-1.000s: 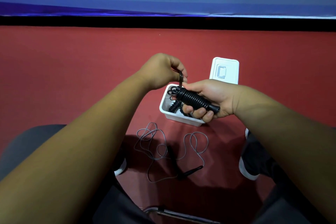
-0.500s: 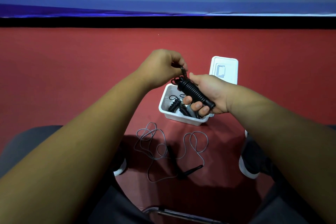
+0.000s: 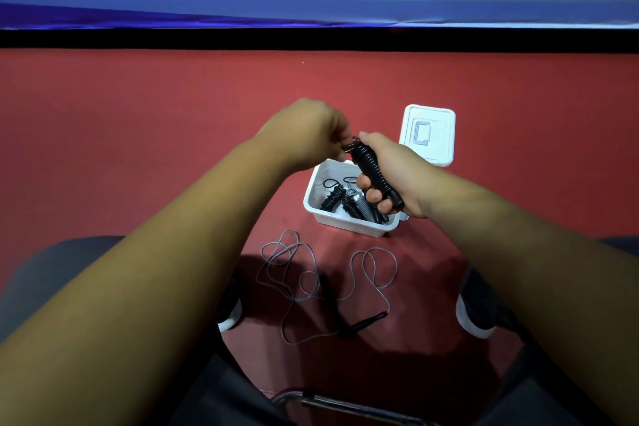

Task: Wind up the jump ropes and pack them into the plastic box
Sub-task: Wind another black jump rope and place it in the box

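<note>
The right hand [image 3: 392, 164] grips a wound black jump rope [image 3: 372, 168]; the left hand [image 3: 307, 131] pinches its loose end, apparently securing it. Next, probably lower it into the white plastic box [image 3: 311, 199].

Plastic box [image 3: 340, 223] — smooth, white.

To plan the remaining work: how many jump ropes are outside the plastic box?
2. One wound rope is held in the right hand over the box; one loose rope lies on the floor. More may be hidden.
</note>
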Tool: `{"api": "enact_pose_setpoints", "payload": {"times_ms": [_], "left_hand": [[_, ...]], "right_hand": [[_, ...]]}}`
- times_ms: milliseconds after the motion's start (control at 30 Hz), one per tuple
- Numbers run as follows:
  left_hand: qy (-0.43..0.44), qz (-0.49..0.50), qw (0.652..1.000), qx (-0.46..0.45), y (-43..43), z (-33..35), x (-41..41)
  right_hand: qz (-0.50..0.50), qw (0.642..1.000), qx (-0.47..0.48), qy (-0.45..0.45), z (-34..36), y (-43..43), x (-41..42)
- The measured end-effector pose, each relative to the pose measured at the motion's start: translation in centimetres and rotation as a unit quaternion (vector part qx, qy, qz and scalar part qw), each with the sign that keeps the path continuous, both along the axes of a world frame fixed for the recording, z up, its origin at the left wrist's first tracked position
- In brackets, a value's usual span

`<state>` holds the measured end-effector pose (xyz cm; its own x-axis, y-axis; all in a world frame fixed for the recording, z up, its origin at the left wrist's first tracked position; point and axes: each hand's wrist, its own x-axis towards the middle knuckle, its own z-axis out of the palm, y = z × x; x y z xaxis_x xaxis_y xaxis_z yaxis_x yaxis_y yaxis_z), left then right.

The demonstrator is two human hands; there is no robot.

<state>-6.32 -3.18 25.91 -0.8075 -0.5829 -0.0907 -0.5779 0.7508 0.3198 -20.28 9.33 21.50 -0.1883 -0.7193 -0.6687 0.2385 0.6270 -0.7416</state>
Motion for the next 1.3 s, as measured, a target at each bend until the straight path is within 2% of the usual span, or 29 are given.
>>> {"api": "enact_pose_setpoints", "payload": {"times_ms": [133,200,267,400,533,700,767,900,967,1133,1300], "left_hand": [[-0.056,0.0,0.998,-0.028,0.6,-0.6,-0.2],[-0.066,0.007,0.998,-0.001,0.7,-0.9,-0.2],[-0.03,0.03,0.996,0.077,1.0,-1.1,0.0],[0.111,0.082,0.968,0.21,1.3,-1.2,0.3],[0.129,0.071,0.944,0.295,1.3,-1.4,0.1],[0.197,0.08,0.867,0.451,0.9,-1.0,0.3],[0.191,0.081,0.874,0.44,0.6,-0.6,0.5],[0.116,0.061,0.933,0.336,-0.2,0.0,1.0],[0.1,0.045,0.939,0.327,-0.5,-0.2,1.4],[0.092,0.028,0.923,0.374,-1.0,-0.4,2.7],[-0.004,0.018,0.961,0.276,-1.8,-0.4,2.8]], "right_hand": [[-0.024,0.999,-0.011,0.036,-0.1,-0.1,0.6],[-0.051,0.998,-0.014,0.045,0.0,-0.2,0.6],[-0.069,0.996,-0.02,0.054,0.2,-0.3,0.4],[-0.103,0.992,-0.03,0.063,0.6,-0.3,-0.3],[-0.107,0.99,-0.042,0.081,0.7,-0.4,-0.9],[-0.058,0.995,-0.072,-0.022,1.0,-0.5,-1.7],[-0.045,0.995,-0.081,-0.048,1.3,-0.4,-2.0],[-0.012,0.995,-0.082,-0.055,1.6,0.0,-2.0],[0.004,0.996,-0.081,-0.044,1.7,0.1,-1.8],[0.014,0.996,-0.083,-0.038,1.9,0.2,-2.1],[0.061,0.99,-0.085,-0.093,1.9,0.3,-1.9]]}}
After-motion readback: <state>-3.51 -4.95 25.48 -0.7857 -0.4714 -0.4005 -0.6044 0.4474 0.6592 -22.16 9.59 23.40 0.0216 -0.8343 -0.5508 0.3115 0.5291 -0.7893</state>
